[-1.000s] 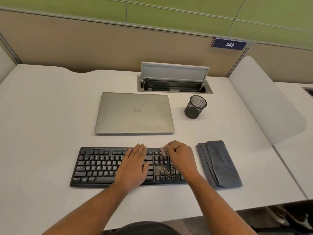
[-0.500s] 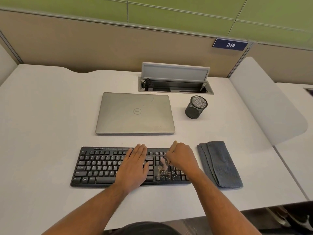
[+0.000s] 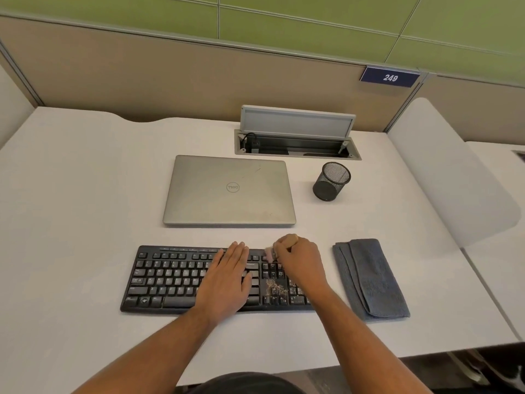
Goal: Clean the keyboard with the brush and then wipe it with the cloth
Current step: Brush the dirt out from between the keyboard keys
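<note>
Head view, right hand (image 3: pixel 302 264) gripping blurred, seemingly wooden brush (image 3: pixel 287 242), gritty keyboard (image 3: pixel 176 277)

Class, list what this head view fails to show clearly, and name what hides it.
1. Brush bristles: blurred, handle mostly inside the right hand.
2. Keyboard middle and right end: under the left hand and right hand.
3. Key legends: too small.
4. Pen cup contents: hidden by mesh wall.

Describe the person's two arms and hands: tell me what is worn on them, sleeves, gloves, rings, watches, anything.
Both forearms are bare up to where they leave the bottom of the picture; no sleeve cuff shows on either. The left hand and the right hand wear no gloves. No watch, band or bracelet shows on either wrist, and no ring can be made out on the fingers in view. Something dark, perhaps clothing, shows at the bottom edge between the arms.
</note>
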